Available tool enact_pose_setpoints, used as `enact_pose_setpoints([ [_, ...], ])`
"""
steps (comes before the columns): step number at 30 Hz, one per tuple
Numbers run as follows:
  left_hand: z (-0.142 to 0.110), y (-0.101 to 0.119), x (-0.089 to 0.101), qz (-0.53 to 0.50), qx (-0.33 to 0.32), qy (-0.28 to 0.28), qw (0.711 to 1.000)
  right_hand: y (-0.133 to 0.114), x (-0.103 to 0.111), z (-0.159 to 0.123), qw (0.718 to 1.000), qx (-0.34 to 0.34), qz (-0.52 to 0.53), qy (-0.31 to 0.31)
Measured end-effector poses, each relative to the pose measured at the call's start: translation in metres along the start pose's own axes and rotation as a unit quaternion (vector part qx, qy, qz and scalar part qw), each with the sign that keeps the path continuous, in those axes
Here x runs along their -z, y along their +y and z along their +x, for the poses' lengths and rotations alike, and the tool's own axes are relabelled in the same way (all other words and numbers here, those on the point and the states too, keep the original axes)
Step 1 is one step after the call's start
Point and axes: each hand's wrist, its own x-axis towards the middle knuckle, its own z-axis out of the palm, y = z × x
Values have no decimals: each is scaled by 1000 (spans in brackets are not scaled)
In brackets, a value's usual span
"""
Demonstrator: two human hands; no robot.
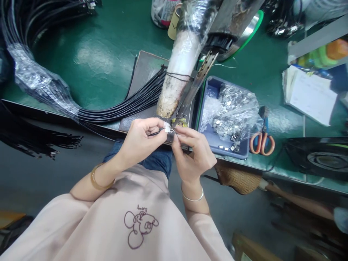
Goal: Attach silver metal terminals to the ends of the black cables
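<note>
Both my hands meet in front of the grey board (130, 125) at the table's near edge. My left hand (141, 139) pinches a thin black cable (153, 133), with its end pointing right. White tape or a white wrap (166, 127) covers a fingertip there. My right hand (193, 150) is closed at thumb and forefinger by the cable's end, on something too small to make out. Just above the fingertips comes down a slotted metal rod (199, 74), like a soldering iron. Beside it hangs a stained white tube (174, 81), wrapped in plastic film.
A bundle of black cables (116, 112) runs in from the left. At right stand a blue tray (202, 119) with bagged small metal parts (236, 105), orange-handled scissors (262, 141), papers (310, 96) and a black fan-like device (320, 157). More cables (35, 134) hang over the edge.
</note>
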Motion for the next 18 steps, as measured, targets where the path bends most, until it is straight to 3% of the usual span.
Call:
enact_pose_setpoints([
  [12, -4, 1, 4, 4, 37, -30, 999, 0, 6, -4, 999, 13, -3, -32],
  [18, -6, 0, 3, 21, -2, -24, 999, 2, 6, -7, 999, 26, -13, -27],
])
